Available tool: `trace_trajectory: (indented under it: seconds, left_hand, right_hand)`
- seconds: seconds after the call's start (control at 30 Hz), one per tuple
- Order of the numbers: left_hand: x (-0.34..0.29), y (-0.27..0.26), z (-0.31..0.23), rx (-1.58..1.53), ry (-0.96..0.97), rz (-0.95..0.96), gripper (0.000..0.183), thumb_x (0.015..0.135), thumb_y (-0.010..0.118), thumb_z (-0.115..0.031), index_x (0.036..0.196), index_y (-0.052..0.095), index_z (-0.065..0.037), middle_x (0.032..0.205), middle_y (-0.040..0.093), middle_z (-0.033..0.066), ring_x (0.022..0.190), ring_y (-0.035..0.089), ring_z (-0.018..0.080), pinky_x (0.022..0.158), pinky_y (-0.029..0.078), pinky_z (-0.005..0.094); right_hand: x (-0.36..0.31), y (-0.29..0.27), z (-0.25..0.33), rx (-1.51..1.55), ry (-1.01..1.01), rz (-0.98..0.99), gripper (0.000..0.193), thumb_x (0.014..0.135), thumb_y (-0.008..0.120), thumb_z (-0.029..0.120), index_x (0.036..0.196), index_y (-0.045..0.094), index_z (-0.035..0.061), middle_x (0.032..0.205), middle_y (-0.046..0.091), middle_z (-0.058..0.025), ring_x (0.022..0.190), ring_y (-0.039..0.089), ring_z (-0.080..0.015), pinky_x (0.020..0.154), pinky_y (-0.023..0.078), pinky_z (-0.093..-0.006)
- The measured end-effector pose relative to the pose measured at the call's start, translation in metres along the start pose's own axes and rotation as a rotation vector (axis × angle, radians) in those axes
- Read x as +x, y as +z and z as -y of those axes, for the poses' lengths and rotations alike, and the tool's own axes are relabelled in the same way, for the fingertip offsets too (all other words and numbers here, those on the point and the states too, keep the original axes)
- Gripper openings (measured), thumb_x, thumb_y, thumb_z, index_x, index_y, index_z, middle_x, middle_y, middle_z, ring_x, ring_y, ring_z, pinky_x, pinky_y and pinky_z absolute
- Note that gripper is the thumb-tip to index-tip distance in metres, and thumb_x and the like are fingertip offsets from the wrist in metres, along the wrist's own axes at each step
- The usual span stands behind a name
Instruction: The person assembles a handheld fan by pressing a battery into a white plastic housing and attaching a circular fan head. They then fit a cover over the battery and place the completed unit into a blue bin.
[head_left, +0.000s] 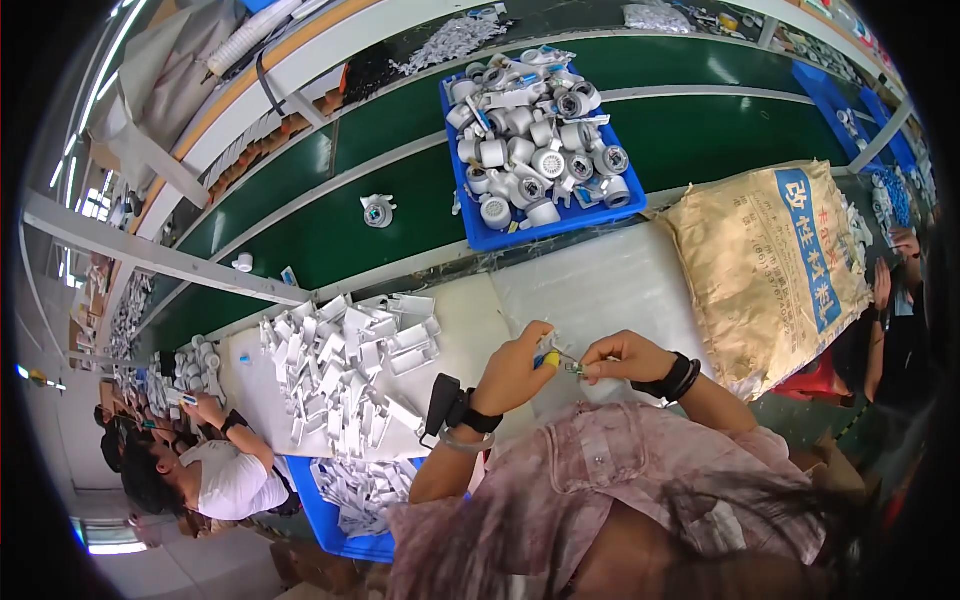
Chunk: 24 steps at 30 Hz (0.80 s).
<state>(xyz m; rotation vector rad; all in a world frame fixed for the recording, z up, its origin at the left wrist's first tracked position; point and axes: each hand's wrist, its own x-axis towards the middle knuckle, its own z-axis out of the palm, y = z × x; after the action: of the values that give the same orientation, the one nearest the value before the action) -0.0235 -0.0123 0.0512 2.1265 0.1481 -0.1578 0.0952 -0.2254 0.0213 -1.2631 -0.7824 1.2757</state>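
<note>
Two hands are meeting over the white bench (600,290), close in front of the person's chest. The left hand (515,370) is curling around a yellow-handled tool (549,359), fingers clamped on it, and the tool's tip is pointing at a small metal part (573,366) that the right hand (625,357) is pinching between thumb and fingers. The hands are sitting nearly together, the part just between them; it is too small to tell more about it. The left wrist is wearing a dark strap with a black box, the right a black band. A heap of white plastic pieces (345,365) is lying on the bench just left of the hands. A tan sack (770,260) is slumping on the right. Beyond the bench a green belt (330,230) is running past, carrying a blue tray (545,225) piled with white round housings, and one loose housing (377,210) is lying alone on the belt. A co-worker (215,470) is bending over the bench at the lower left.
</note>
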Motion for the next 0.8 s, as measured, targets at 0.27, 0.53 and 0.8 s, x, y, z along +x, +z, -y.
trace_trajectory:
  seconds: [0.27, 0.53, 0.8]
  left_hand:
    - [-0.006, -0.003, -0.003, -0.329, -0.041, 0.026, 0.035, 0.084, 0.052, -0.005, 0.119, 0.046, -0.004, 0.093, 0.060, 0.0101, 0.081, 0.058, 0.0178, 0.071, 0.047, 0.0290]
    - [0.002, 0.024, -0.001, -0.772, 0.015, -0.125, 0.026, 0.099, 0.033, -0.011, 0.123, 0.041, -0.006, 0.091, 0.055, 0.0073, 0.061, 0.052, 0.0110, 0.057, 0.047, 0.0253]
    - [0.002, 0.031, -0.015, -0.774, -0.011, -0.151, 0.031, 0.093, 0.035, -0.002, 0.123, 0.041, -0.004, 0.090, 0.055, 0.0074, 0.061, 0.052, 0.0102, 0.054, 0.047, 0.0247]
  right_hand:
    - [0.004, 0.010, 0.022, -0.216, -0.067, -0.213, 0.011, 0.085, 0.067, 0.012, 0.091, 0.068, 0.0024, 0.076, 0.064, -0.0039, 0.072, 0.060, -0.0117, 0.065, 0.048, -0.0257]
    - [0.014, 0.023, 0.022, -0.927, -0.660, -0.759, 0.012, 0.076, 0.067, -0.001, 0.081, 0.061, 0.0086, 0.071, 0.061, -0.0023, 0.070, 0.056, -0.0218, 0.079, 0.045, -0.0344]
    - [0.017, 0.028, 0.011, -0.774, -0.673, -0.635, 0.015, 0.079, 0.066, 0.001, 0.089, 0.060, 0.0099, 0.079, 0.063, -0.0031, 0.076, 0.057, -0.0218, 0.086, 0.042, -0.0383]
